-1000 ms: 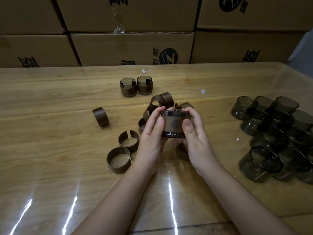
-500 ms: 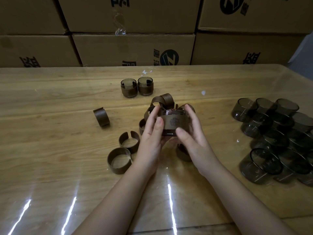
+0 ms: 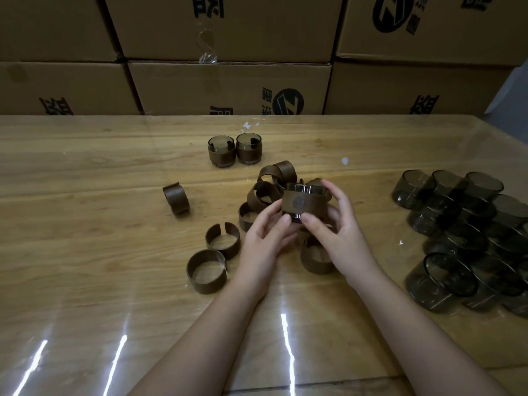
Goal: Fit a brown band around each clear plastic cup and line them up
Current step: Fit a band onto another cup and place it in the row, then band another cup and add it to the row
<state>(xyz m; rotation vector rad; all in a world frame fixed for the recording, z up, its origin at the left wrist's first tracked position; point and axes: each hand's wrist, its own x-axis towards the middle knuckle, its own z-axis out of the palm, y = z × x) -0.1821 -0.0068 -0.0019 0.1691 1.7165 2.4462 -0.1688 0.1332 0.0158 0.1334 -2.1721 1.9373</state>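
Observation:
Both hands hold one clear cup with a brown band (image 3: pixel 303 203) around it, lifted over the table's middle. My left hand (image 3: pixel 264 238) grips its left side and bottom. My right hand (image 3: pixel 337 227) curls round its right side, thumb at the lower front edge. Two banded cups (image 3: pixel 235 150) stand side by side farther back. Several loose brown bands (image 3: pixel 211 252) lie around and behind my hands, one band (image 3: pixel 176 198) apart at the left. Several bare clear cups (image 3: pixel 463 232) are heaped at the right.
Stacked cardboard boxes (image 3: pixel 228 87) wall off the back of the wooden table (image 3: pixel 85 252). The table's front edge shows at the bottom right. A small scrap of white tape (image 3: pixel 249 125) lies behind the banded pair.
The banded cup has been turned and shifted slightly right in my hands. My left fingers dropped from its top to its lower left side, and my right thumb moved under its front edge.

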